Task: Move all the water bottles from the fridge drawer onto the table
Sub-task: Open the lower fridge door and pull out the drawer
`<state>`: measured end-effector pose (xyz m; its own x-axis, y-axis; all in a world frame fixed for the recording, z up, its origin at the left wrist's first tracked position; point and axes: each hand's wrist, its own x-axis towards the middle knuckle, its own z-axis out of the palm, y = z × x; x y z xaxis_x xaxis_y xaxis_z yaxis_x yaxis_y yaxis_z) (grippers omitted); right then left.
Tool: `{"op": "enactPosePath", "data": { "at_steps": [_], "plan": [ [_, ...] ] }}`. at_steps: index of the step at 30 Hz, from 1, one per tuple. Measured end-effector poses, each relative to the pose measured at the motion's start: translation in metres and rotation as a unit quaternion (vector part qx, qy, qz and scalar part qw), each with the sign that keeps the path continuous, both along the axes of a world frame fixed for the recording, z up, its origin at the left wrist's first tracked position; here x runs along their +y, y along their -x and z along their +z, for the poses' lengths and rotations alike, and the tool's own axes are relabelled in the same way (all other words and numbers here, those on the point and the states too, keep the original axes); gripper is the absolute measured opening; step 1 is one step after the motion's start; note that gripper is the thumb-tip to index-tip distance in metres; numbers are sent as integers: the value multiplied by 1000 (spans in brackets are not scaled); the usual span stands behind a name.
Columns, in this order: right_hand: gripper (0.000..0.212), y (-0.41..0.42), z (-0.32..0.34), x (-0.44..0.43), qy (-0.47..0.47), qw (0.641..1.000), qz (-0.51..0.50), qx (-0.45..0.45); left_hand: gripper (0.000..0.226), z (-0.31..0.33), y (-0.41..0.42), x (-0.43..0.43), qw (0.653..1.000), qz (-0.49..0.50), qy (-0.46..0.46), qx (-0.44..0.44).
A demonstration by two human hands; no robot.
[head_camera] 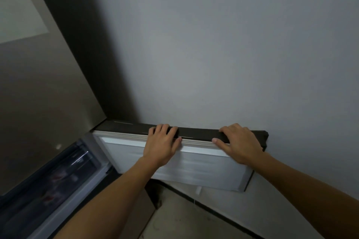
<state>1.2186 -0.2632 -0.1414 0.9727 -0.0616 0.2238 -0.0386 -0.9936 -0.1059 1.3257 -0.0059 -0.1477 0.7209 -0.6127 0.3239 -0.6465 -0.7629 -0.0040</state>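
A home kitchen corner: a tall brushed-metal fridge (44,93) stands against a plain grey wall (213,44), its bottom drawer (194,163) pulled out above a pale tiled floor (174,219) with dark skirting.

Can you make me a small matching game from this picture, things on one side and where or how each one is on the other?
Things:
1. left hand
2. right hand
3. drawer front
4. drawer interior

Descriptions:
A. pulled out, white inner face showing
B. on the top edge, nearer the far corner
C. dark and blurred, lower left
D. on the top edge, nearer the fridge body

Pairs: 1-D, 2-B, 3-A, 4-C
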Motion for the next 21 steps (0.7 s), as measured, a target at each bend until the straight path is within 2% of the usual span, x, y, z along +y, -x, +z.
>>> {"op": "enactPosePath", "data": {
  "at_steps": [5,8,10,12,15,18,21],
  "plan": [
    [55,-23,-1,8,30,995,78,-62,37,0,2,16,998,11,67,-16],
    [41,-54,9,47,10,973,187,-137,26,-1,11,56,990,86,107,-24],
    [36,-71,14,84,-8,951,260,-169,17,-3,26,97,980,170,105,-3],
    [34,-80,12,126,-22,933,321,-163,10,-3,51,143,960,267,85,31],
    [32,-83,1,190,-25,907,399,-133,14,-2,99,206,922,378,64,63],
    [30,-80,-14,254,-41,888,452,-72,16,-5,147,259,876,467,89,85],
    [24,-79,-29,311,-55,882,468,-5,11,-18,188,308,815,550,132,123]
  ]
}}
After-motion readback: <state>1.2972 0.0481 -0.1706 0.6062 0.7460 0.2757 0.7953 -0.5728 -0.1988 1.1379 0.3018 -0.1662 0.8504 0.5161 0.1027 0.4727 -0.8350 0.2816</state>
